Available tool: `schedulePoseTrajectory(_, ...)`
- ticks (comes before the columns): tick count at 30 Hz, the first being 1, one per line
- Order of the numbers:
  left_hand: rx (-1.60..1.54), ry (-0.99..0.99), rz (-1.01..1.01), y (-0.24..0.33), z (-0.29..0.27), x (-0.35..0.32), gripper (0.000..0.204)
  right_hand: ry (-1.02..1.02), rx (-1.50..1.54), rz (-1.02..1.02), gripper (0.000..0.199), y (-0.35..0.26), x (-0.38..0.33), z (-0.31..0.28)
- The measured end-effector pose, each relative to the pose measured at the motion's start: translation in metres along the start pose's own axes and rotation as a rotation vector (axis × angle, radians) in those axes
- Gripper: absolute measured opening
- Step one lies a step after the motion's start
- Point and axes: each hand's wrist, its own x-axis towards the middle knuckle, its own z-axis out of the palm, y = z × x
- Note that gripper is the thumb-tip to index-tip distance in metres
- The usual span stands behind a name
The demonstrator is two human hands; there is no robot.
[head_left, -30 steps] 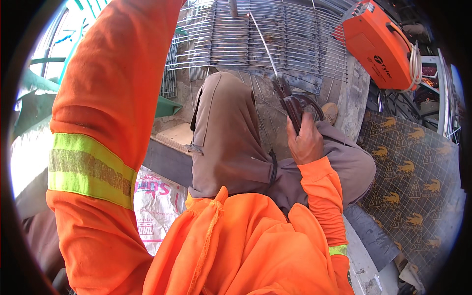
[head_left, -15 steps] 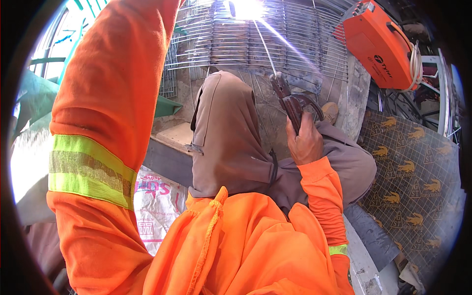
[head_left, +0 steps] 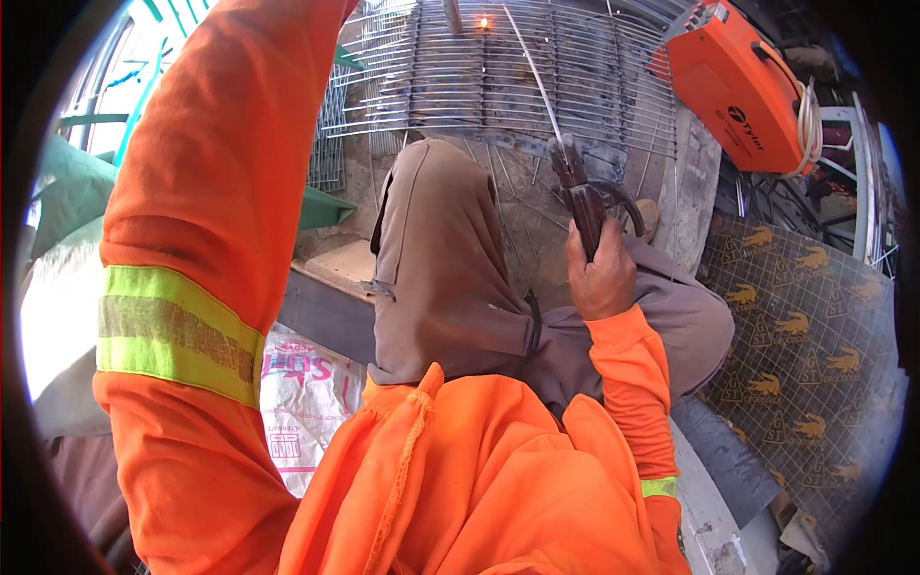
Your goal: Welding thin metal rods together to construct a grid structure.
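My right hand (head_left: 604,276) is closed round the dark handle of a welding electrode holder (head_left: 579,187). A thin pale welding rod (head_left: 533,72) sticks out of its jaws and slants up to the left over a grid of steel bars (head_left: 537,96). On the grid, left of the rod's tip, a small spot (head_left: 484,21) glows orange; the tip stands apart from it. A grey metal bar or tool (head_left: 452,15) stands beside the glow, its upper end cut off. My left arm (head_left: 206,192) reaches up past the top edge, so my left hand is out of view.
An orange welding machine (head_left: 733,91) with a coiled pale cable stands at the far right. Below it lies a dark patterned board (head_left: 800,355). A white printed sack (head_left: 305,393) and a wooden piece (head_left: 340,266) lie left of my bent knee (head_left: 436,259).
The bright welding arc has gone out, leaving a small orange glow. My right hand has shifted slightly right, taking the electrode holder and rod away from the spot.
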Motion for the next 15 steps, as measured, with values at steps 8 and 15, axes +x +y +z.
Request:
schedulePoseTrajectory(8,0.520,0.031,0.573,-0.036,0.014,0.011,0.024,0.018,0.015,-0.050,0.031,0.001,0.000,0.002)
schedulePoseTrajectory(15,0.597,0.120,0.883,-0.038,0.000,0.018,0.028,0.035,0.037,-0.042,0.029,-0.003,0.004,0.000)
